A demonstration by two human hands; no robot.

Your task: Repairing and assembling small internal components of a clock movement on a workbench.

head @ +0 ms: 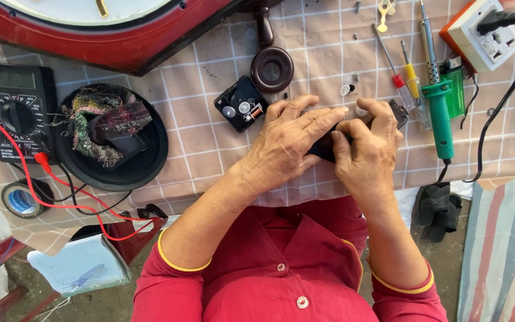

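Both of my hands close around a small black clock part [324, 149] on the checked tablecloth [198, 137]. My left hand [287, 146] covers it from the left, fingers stretched over its top. My right hand [368, 149] grips its right side with the thumb pressing on it. Most of the part is hidden by my fingers. An open black clock movement [241, 103] with small gears lies just left of my left hand. A tiny white gear [346, 89] rests above my fingers.
A large red wall clock [108, 36] lies at the top left. A black dish [132, 164] holding a rag, a multimeter [16, 110] with red leads and a tape roll [22, 200] sit left. A green soldering iron [439, 113], screwdrivers [409, 80] and a power socket [484, 33] are right.
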